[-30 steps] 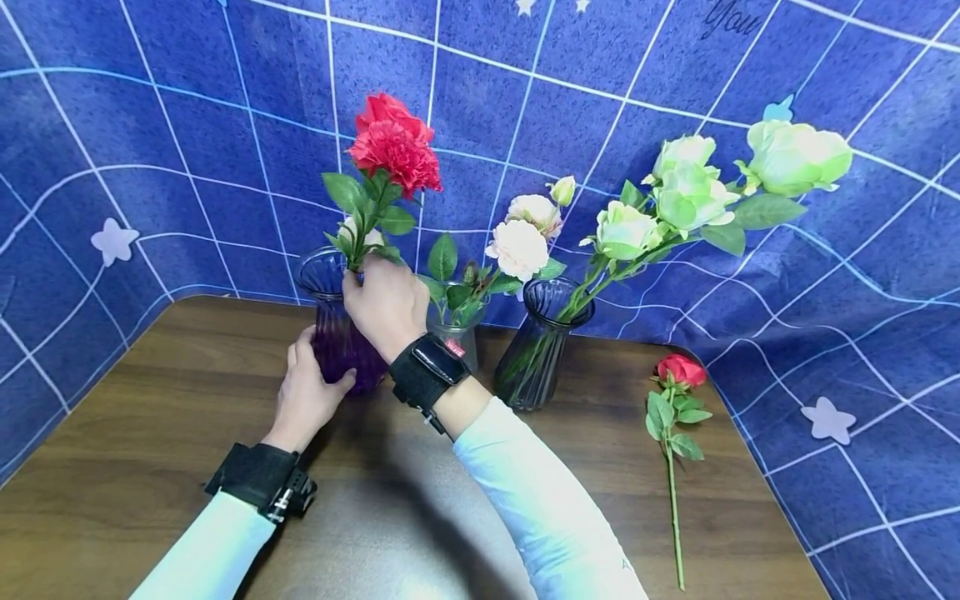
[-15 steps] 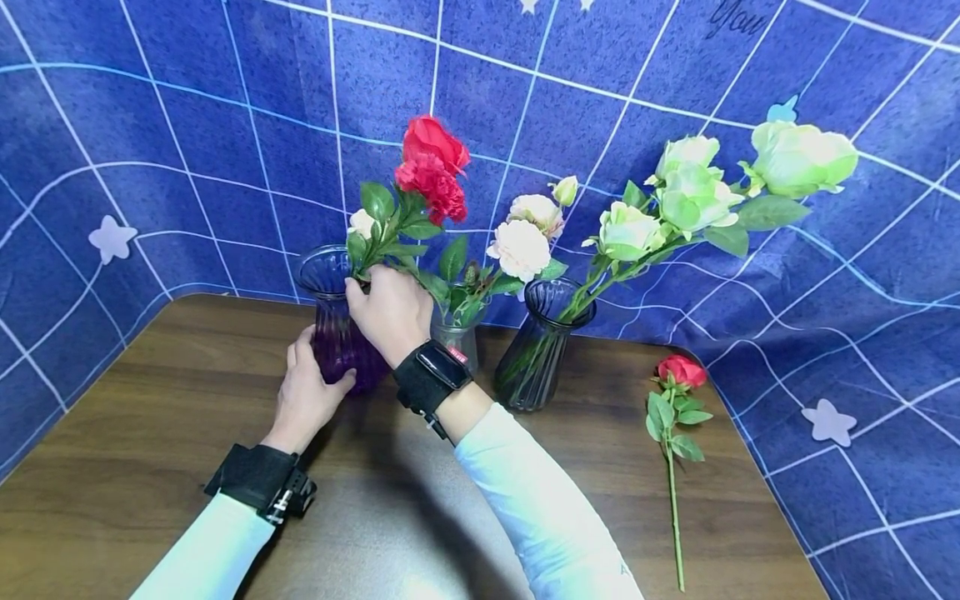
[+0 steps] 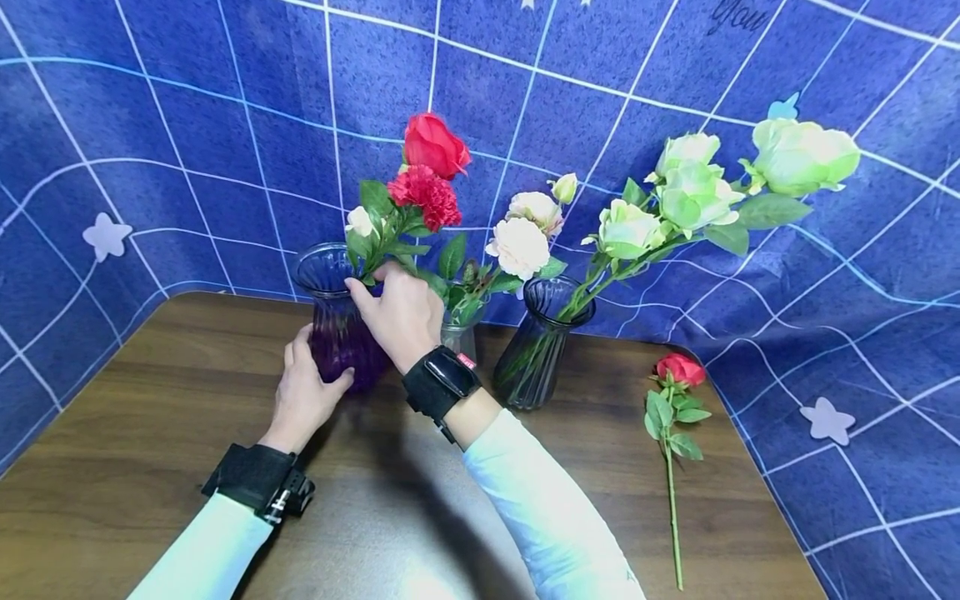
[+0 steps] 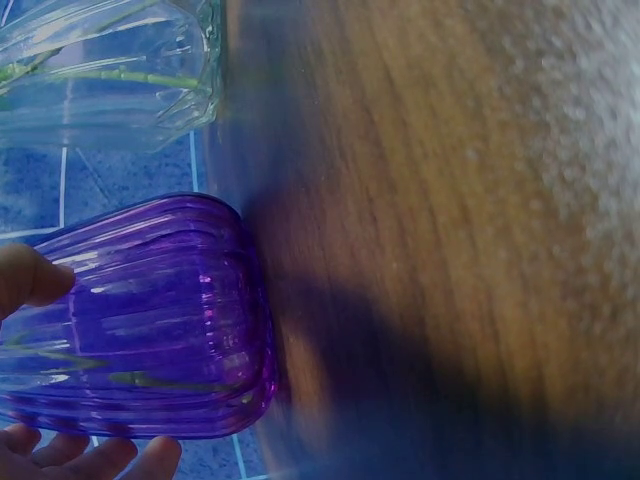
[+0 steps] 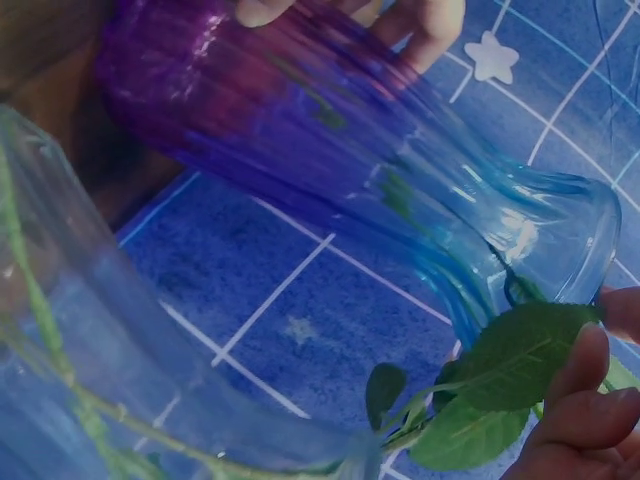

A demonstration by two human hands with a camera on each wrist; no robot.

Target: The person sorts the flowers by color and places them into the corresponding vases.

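Note:
My left hand (image 3: pixel 303 392) grips the lower body of a ribbed glass vase (image 3: pixel 337 333), purple below and bluish at its flared mouth. The thumb lies on one side, the fingers on the other. At the rim my right hand (image 3: pixel 401 317) pinches leafy flower stems (image 5: pixel 510 365) between thumb and fingers. Above it lean a red rose (image 3: pixel 435 146), a ruffled red carnation (image 3: pixel 427 197) and a small white bud (image 3: pixel 360 221). Through the purple glass a green stem (image 4: pixel 170 382) shows inside. The exact pinch point is partly hidden behind the hand in the head view.
Right of the purple vase stands a clear vase (image 3: pixel 459 340) with pale pink flowers (image 3: pixel 519 247). Beside it a dark grey vase (image 3: pixel 532 367) holds green-white roses (image 3: pixel 693 196). A single red rose (image 3: pixel 678 369) lies on the wooden table (image 3: pixel 600 500) at right. Blue cloth (image 3: pixel 225 125) hangs behind.
The red flowers have swung right and dropped lower, now leaning right over the vase's rim. The right hand has shifted slightly right and down. The left hand stays on the vase.

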